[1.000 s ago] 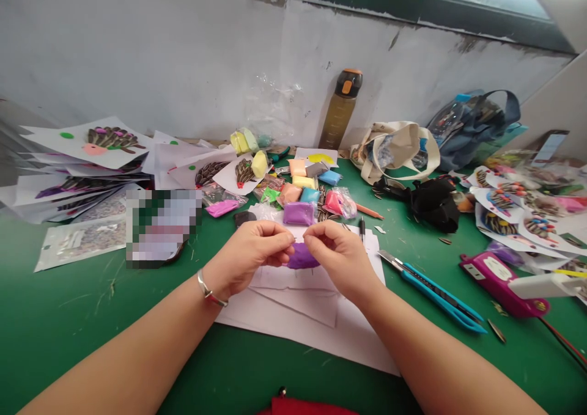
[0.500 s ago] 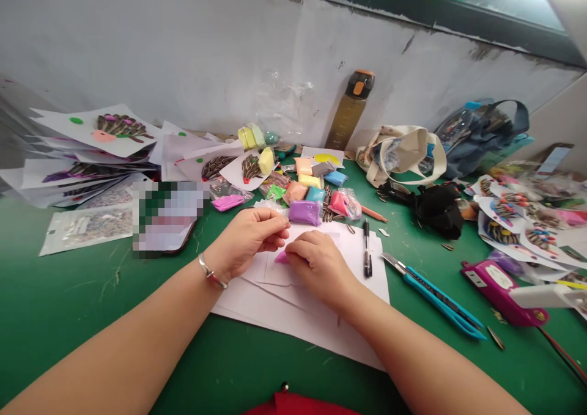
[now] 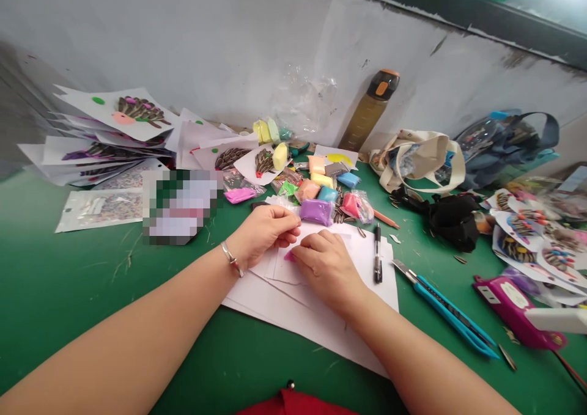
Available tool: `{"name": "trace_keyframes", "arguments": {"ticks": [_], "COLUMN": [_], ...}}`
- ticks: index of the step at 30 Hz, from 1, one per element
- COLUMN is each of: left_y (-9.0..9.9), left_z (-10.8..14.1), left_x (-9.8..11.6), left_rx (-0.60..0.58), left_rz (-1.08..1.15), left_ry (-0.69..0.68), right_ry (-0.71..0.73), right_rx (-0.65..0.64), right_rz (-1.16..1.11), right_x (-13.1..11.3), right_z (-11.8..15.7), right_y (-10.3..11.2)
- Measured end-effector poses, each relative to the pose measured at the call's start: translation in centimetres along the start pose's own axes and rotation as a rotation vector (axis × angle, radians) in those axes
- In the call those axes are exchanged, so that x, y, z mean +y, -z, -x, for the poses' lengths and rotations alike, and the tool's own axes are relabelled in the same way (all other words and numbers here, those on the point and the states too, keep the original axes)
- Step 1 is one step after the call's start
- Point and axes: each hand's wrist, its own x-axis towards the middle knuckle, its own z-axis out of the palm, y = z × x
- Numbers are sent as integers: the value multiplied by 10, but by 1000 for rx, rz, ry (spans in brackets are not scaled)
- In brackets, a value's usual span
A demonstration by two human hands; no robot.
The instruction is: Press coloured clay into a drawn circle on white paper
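White sheets of paper [image 3: 293,317] lie on the green table under both hands. My right hand [image 3: 328,265] rests on the top sheet with bent fingers closed over a small pink piece [image 3: 288,256], which peeks out at its left edge. Just left of it, my left hand [image 3: 270,231] is raised above the paper, thumb and fingertips pinched together; whatever they hold, if anything, is too small to make out. Beyond the hands is a purple clay pack [image 3: 316,212]. A black pen [image 3: 377,253] lies on the paper to the right.
A blue cutter [image 3: 449,311] and a magenta glue gun [image 3: 513,311] lie at right. Stacked seed pictures [image 3: 123,118] and a phone [image 3: 181,210] are at left. Behind stand a bottle [image 3: 371,109] and a cloth bag [image 3: 415,161]; several clay packs lie before them.
The view has shifted, so most things appear farther right. Both hands keep nearly the same pose over the paper, and less of the pink piece shows beside my right hand.
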Motion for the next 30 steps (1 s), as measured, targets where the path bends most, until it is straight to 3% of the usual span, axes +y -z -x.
{"name": "trace_keyframes", "arguments": {"ticks": [10, 15, 30], "left_y": [1, 0, 2], "left_z": [-1, -1, -4], "left_x": [-1, -1, -5], "left_rx": [1, 4, 6], "left_rz": [-50, -54, -41], "left_ry": [14, 17, 7], "right_ry": [-21, -44, 16], "right_rx": [-2, 56, 33], "right_rz": [-127, -151, -88], "right_x": [6, 4, 0], "right_z": [2, 3, 7], "right_y": [0, 6, 12]}}
